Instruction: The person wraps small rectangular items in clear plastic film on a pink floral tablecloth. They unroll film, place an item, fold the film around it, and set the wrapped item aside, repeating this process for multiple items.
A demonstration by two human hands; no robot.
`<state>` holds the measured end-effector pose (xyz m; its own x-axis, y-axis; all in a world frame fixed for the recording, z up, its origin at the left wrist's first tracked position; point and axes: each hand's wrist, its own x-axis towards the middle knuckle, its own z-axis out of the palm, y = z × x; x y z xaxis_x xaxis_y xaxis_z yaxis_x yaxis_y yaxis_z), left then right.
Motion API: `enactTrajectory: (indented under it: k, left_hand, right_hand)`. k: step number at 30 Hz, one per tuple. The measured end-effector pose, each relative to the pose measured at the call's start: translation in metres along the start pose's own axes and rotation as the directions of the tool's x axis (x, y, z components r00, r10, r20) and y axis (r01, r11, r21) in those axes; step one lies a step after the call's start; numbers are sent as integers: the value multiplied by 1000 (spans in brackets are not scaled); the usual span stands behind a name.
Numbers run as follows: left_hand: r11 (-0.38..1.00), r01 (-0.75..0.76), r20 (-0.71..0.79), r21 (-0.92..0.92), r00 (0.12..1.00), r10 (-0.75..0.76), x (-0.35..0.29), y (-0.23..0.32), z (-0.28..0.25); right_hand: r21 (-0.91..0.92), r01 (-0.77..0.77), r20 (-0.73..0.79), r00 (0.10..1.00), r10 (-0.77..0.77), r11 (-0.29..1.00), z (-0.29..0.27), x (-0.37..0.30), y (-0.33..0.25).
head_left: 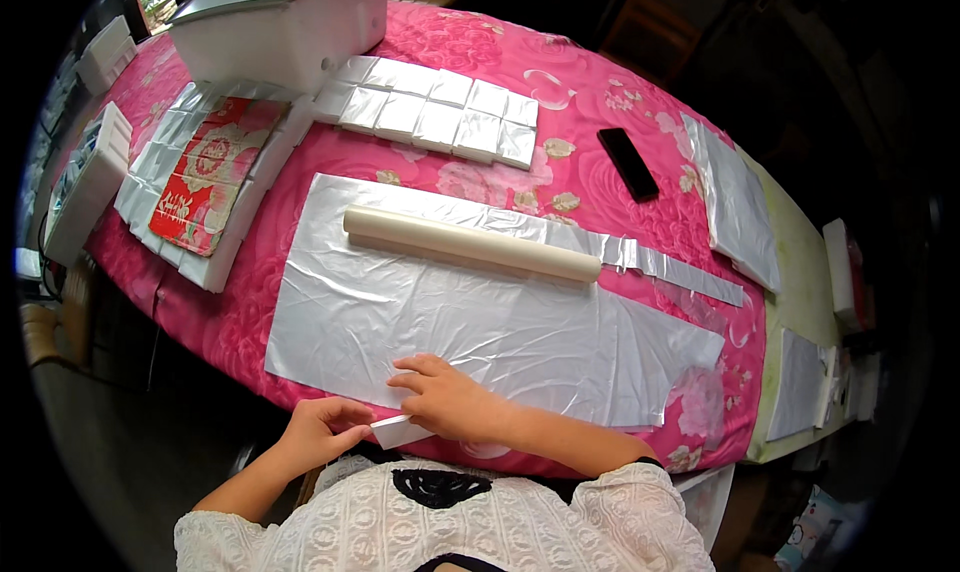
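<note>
At the table's near edge, my left hand (323, 433) is closed, its thumb and fingers pinching the left end of a small white folded piece (400, 431). My right hand (450, 400) lies just to its right, fingers stretched out over the near edge of a large silvery sheet (340, 312). The heel of that hand is close to the white piece; whether its thumb touches the piece is hard to see. Across the sheet lies a long cream-coloured roll or tube (470, 244). A narrow silvery strip (690, 277) runs out beyond the tube's right end.
Rows of flat silvery packets (430, 107) lie at the back, beside a white foam box (285, 47). A red patterned card (215, 177) rests on a silver-wrapped stack (150, 207) at left. A black phone (628, 165) and silvery sheets (735, 207) lie right, on the pink flowered cloth (590, 187).
</note>
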<state>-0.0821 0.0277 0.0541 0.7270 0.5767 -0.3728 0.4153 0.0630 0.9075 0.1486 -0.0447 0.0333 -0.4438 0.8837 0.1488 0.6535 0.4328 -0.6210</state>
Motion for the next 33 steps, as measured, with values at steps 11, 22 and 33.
enactTrajectory:
  k: [11,22,33]
  left_hand:
    - [886,50,62,-461,998,-24,44,-6,-1]
    - [868,148,174,-475,982,-73,57,3,-4]
    - [911,99,219,-400,976,-10,55,11,-1]
  right_hand:
    - [760,-138,-552,378,743,635,-202,47,235]
    - [403,-837,-579,81,811,371,-217,106,329]
    - [342,-617,-406,583,704,709,-187,25,220]
